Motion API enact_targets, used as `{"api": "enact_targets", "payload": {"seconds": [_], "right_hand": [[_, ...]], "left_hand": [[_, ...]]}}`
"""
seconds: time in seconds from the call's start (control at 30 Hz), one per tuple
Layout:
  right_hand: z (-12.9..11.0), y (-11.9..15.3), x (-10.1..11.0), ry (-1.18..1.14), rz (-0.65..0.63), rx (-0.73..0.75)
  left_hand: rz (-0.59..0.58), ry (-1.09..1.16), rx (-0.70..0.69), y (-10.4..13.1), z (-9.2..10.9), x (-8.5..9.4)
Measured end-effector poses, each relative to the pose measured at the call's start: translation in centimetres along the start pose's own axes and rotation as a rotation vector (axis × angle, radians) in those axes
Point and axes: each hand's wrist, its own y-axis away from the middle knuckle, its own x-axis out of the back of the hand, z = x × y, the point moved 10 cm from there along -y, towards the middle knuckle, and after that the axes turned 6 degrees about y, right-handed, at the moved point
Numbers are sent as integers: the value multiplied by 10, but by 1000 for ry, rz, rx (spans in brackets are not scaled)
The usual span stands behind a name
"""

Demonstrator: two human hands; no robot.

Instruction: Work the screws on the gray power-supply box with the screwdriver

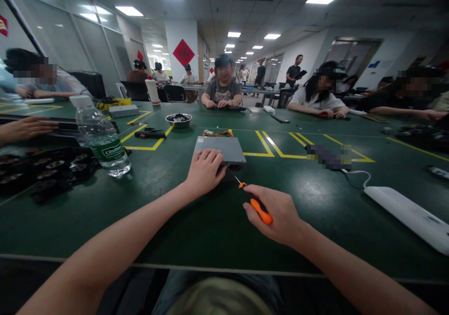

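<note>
A grey metal box (226,149) with a socket on its near end and coloured wires at its far side lies on the green table (168,235). My left hand (206,171) rests over the near left part of the box, fingers on its top and thumb at its near edge. Just right of it, my right hand (275,212) is closed round an orange and black screwdriver (261,211). The thin shaft points up and left, its tip close to the near end of the box. Whether the tip touches the box I cannot tell.
A water bottle (107,142) and black fans (42,170) stand at the left. Beyond are a metal bowl (178,120), black tools (150,133) and a white cup (153,92). A phone (328,157) and white power bank (407,216) lie right. Several people sit around.
</note>
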Motion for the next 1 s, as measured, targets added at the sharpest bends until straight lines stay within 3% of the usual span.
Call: {"api": "enact_targets", "payload": {"seconds": [0.13,0.33,0.6,0.83,1.0], "right_hand": [[-4,1,-3,13,-16,25],[-19,-1,-21,104,-139,120],[0,1,-5,-16,-24,3],[-16,3,-26,81,-151,111],[-10,-1,-17,28,-96,58]], "left_hand": [[-1,-6,6,0,-2,-2],[11,-9,-1,0,0,-1],[21,16,0,0,0,2],[21,23,8,1,-2,1],[17,6,9,1,-1,1]]}}
